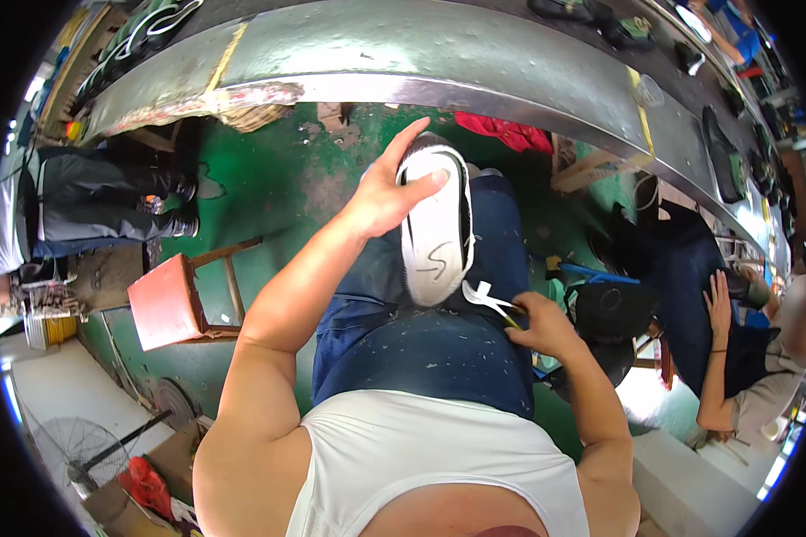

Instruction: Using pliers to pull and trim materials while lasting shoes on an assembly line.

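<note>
My left hand [387, 192] grips a shoe [432, 242] over my lap, its thumb pressed on the pale underside and its fingers round the far side. That underside faces up and carries a dark hand-drawn mark; a dark band and a white edging run round it. A narrow white strip [485, 297] lies by the shoe's near right edge and leads to my right hand [546, 324]. Those fingers are pinched on its end, where a thin yellowish piece shows; whether this is part of the strip or a separate tool, I cannot tell.
A metal-edged bench [358, 67] crosses ahead, with several dark shoes [724, 152] along it. A red-topped stool [166, 302] stands left, a fan [79, 452] lower left. A seated person [761, 358] is at right; another person's legs [107, 192] show at left.
</note>
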A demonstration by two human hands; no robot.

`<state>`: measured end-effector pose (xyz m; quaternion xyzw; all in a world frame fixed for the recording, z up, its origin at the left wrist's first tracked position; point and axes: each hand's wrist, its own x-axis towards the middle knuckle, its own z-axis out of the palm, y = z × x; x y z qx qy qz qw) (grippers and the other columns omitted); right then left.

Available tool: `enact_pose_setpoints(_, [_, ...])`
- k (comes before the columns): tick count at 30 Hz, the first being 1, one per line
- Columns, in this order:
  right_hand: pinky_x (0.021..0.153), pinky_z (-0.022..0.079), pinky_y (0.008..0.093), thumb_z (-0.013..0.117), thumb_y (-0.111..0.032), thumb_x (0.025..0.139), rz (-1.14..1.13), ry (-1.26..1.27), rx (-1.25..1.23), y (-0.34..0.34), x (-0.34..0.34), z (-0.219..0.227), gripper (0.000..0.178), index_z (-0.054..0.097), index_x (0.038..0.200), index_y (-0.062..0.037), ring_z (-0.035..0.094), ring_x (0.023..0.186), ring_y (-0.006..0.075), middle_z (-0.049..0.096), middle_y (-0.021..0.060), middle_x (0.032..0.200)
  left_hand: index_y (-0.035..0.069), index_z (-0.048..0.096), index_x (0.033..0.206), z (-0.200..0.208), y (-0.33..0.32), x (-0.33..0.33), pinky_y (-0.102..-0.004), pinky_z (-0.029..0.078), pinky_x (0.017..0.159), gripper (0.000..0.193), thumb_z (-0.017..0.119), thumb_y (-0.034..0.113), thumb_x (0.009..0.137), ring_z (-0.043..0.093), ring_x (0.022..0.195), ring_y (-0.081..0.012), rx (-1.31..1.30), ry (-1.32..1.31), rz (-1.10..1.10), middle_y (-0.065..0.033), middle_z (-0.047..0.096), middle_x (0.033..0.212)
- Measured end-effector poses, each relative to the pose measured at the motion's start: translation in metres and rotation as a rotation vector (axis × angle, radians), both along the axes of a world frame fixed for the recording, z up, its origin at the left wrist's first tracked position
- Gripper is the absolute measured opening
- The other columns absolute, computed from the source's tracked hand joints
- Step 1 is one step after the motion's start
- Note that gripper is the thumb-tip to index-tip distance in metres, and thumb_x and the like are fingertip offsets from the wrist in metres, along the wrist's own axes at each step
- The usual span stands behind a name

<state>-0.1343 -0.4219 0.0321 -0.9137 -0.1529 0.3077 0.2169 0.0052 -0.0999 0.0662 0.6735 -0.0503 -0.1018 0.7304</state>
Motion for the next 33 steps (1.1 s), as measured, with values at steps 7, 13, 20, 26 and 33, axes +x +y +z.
enact_pose_setpoints(7, [0.069, 0.051, 0.0272, 0.061, -0.021, 0.097, -0.434, 0.37, 0.584, 0.023, 0.011, 0.036, 0.034, 0.061, 0.123, 0.0013, 0.062, 0.07, 0.0102, 0.07, 0.0042, 0.084, 0.014, 0.037, 0.152, -0.036, 0.033, -0.033, -0.0387, 0.037, 0.111, 0.065, 0.07, 0.019, 0.095, 0.043, 0.134, -0.0252, 0.035, -0.054, -0.098, -0.0144, 0.041, 0.146])
enact_pose_setpoints(13, [0.076, 0.052, 0.0303, 0.058, -0.019, 0.101, -0.269, 0.386, 0.883, 0.088, 0.047, 0.043, 0.036, 0.056, 0.13, 0.0032, 0.066, 0.088, 0.0124, 0.07, 0.0066, 0.103, 0.012, 0.036, 0.152, -0.015, 0.032, -0.028, -0.0354, 0.038, 0.11, 0.056, 0.06, 0.023, 0.102, 0.047, 0.129, -0.02, 0.018, -0.084, -0.181, -0.0105, 0.049, 0.14])
enact_pose_setpoints(20, [0.076, 0.054, 0.0357, 0.057, -0.023, 0.103, -0.295, 0.619, 0.964, 0.109, 0.07, 0.042, 0.034, 0.054, 0.125, 0.0038, 0.067, 0.083, 0.0161, 0.069, 0.0101, 0.094, 0.009, 0.046, 0.145, -0.025, 0.036, -0.03, -0.0337, 0.04, 0.108, 0.049, 0.063, 0.024, 0.101, 0.051, 0.124, -0.0176, 0.075, -0.099, -0.061, -0.0092, 0.056, 0.133])
enact_pose_setpoints(26, [0.076, 0.052, 0.0455, 0.059, -0.019, 0.099, 0.002, -0.217, 0.445, 0.111, 0.092, 0.028, 0.026, 0.057, 0.111, 0.0036, 0.068, 0.084, 0.0385, 0.067, 0.0232, 0.091, 0.009, 0.049, 0.142, -0.057, 0.035, -0.022, -0.0309, 0.044, 0.102, 0.045, 0.064, 0.015, 0.1, 0.054, 0.116, -0.0156, -0.101, -0.12, 0.03, -0.0064, 0.058, 0.124])
enact_pose_setpoints(33, [0.074, 0.051, 0.0484, 0.061, -0.015, 0.096, 0.065, -0.456, 0.383, 0.103, 0.084, 0.026, 0.024, 0.056, 0.111, 0.0031, 0.065, 0.08, 0.0424, 0.065, 0.0237, 0.095, 0.009, 0.049, 0.141, -0.049, 0.039, -0.024, -0.0306, 0.044, 0.102, 0.046, 0.066, 0.012, 0.098, 0.054, 0.115, -0.0145, -0.128, -0.12, -0.028, -0.0057, 0.058, 0.125])
